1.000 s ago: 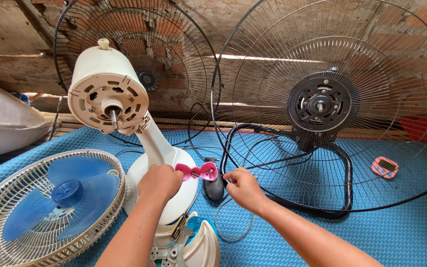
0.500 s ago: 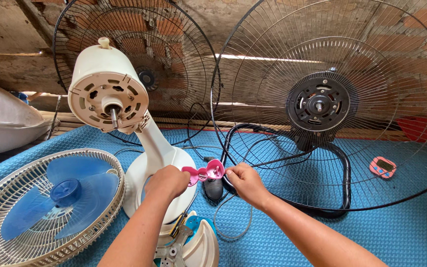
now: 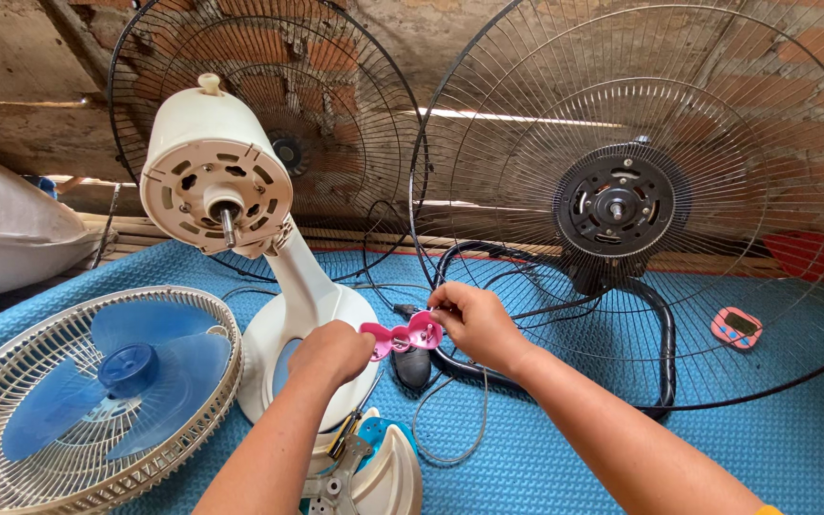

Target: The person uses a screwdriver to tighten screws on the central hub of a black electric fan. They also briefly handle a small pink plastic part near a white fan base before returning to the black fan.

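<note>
Both hands clamp pink-handled scissors [image 3: 402, 336]: left hand [image 3: 333, 351] at seven o'clock, right hand [image 3: 469, 319] at three, beside the cream fan's [image 3: 240, 238] bared motor, its blue-bladed grille [image 3: 78, 391] already off.

Blue-bladed fan grille [image 3: 88, 401], black wire guards [image 3: 259, 133], pink timer [image 3: 736, 327].

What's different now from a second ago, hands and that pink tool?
The right hand has closed in from beside the pink tool and now grips its handle end. The left hand keeps its hold on the other end, and the tool has barely shifted. The white fan, blue-bladed grille and black fan stayed put.
</note>
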